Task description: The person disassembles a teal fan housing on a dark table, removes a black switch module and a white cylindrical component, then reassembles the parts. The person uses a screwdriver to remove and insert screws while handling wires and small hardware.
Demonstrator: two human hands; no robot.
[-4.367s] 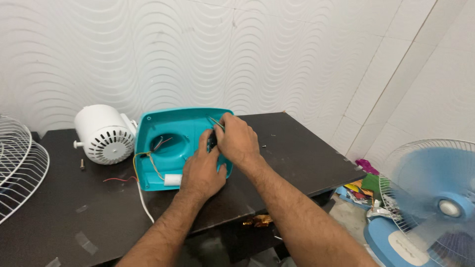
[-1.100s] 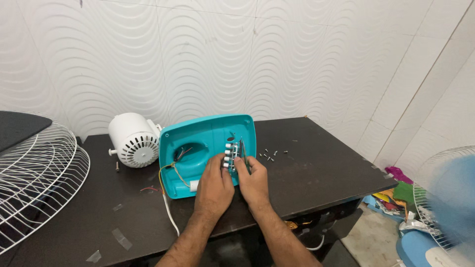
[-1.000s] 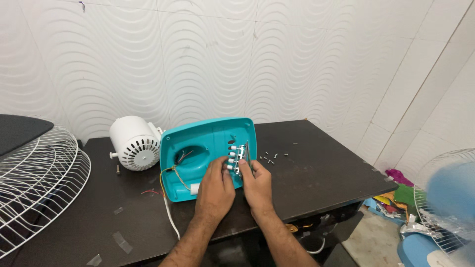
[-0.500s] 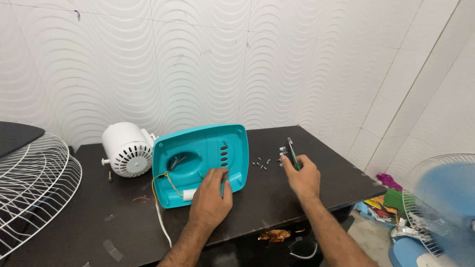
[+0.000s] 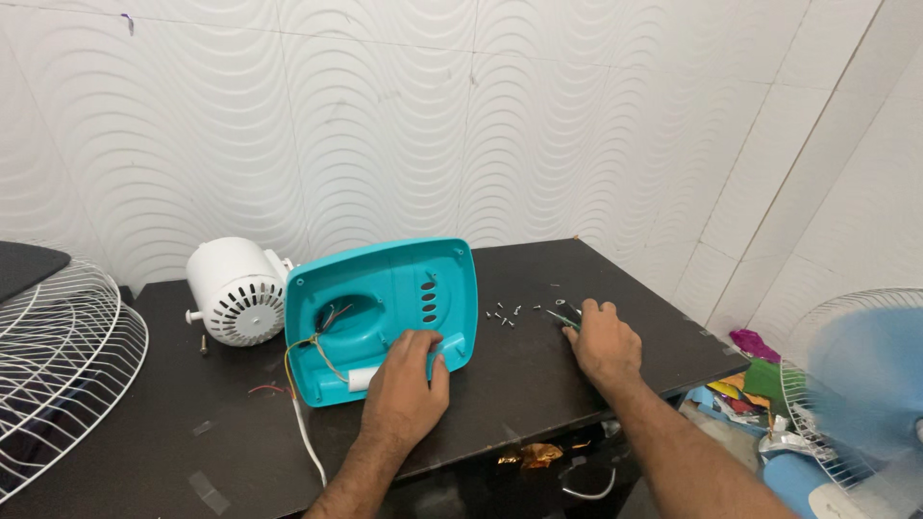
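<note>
While both forearms reach in from the near edge, the scene reads thus:

Left hand: the left hand (image 5: pixel 404 389) lies palm down, fingers spread loosely, on the near right corner of the teal fan housing (image 5: pixel 385 322).
Housing: it lies open side up at the middle of the dark table (image 5: pixel 538 384), coloured wires trailing from its left side (a white cord runs toward the near edge).
Right hand: the right hand (image 5: pixel 603 341) rests on the table well right of the housing, fingers curled over a screwdriver (image 5: pixel 565 316) with a green handle; how tightly it grips, I cannot tell.
Screws: small screws (image 5: pixel 502 316) lie scattered between housing and right hand.
Left side: a white motor (image 5: pixel 236 291) sits just left of the housing; a white wire fan guard (image 5: pixel 58 360) lies at the far left.
Right side: a blue fan (image 5: pixel 856 404) stands beyond the table.
</note>
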